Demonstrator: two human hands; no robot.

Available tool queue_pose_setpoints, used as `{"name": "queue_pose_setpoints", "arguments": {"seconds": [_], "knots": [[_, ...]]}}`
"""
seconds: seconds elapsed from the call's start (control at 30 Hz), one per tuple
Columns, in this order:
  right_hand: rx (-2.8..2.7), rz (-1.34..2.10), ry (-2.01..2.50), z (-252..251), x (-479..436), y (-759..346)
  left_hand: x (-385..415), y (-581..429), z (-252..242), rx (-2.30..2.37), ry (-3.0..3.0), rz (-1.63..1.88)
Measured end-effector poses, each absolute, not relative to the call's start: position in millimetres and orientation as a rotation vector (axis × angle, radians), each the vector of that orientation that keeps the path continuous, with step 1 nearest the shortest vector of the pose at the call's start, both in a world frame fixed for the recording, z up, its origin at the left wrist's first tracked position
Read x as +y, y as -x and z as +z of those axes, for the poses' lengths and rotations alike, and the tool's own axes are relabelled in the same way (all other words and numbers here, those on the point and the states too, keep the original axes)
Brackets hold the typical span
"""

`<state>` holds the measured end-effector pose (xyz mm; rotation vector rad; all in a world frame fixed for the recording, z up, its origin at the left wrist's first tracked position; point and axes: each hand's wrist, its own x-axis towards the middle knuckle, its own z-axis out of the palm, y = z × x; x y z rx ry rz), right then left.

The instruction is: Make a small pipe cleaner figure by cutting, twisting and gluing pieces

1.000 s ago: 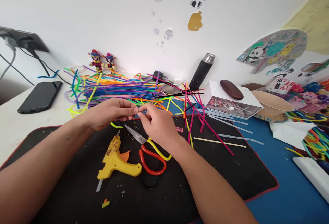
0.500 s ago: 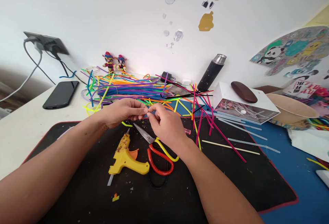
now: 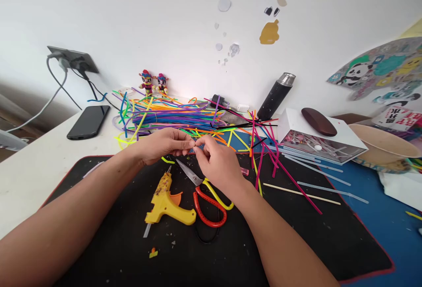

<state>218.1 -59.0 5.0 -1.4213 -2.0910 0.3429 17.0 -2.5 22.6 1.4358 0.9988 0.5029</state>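
My left hand [image 3: 169, 145] and my right hand [image 3: 216, 159] meet fingertip to fingertip above the black mat [image 3: 121, 216]. Both are closed in a pinch on something too small to make out. Below them lie scissors [image 3: 211, 199] with one red and one yellow handle, the blades pointing up and left. A yellow glue gun [image 3: 165, 203] rests left of the scissors, its nozzle toward the wall. Just behind the hands spreads a heap of coloured pipe cleaners [image 3: 174, 116].
A black phone [image 3: 88, 122] lies at the left. Toward the right are a leaning black flask [image 3: 275, 98], a white box [image 3: 343, 135] with a dark red case [image 3: 318, 121], a bowl [image 3: 384, 144], magenta stems and a wooden stick [image 3: 301, 194].
The whole view has shifted slightly, so things appear a little further right and lower. Both hands keep their pinch, fingertips still together.
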Motion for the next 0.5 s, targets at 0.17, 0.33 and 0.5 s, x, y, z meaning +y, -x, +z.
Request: {"name": "queue_pose_setpoints", "arguments": {"seconds": [0.17,0.33,0.5], "knots": [[-2.102,0.338,1.426,5.7,-59.3,-218.4,-3.8,-17.9,25.4,0.998,-1.436,0.504],[-2.094,0.352,1.422,8.3,-60.3,-218.1,-3.5,-17.2,25.2,0.995,-1.431,0.490],[-2.092,0.365,1.427,9.6,-60.3,-218.2,-3.3,-16.5,27.9,1.000,-1.429,0.482]]}}
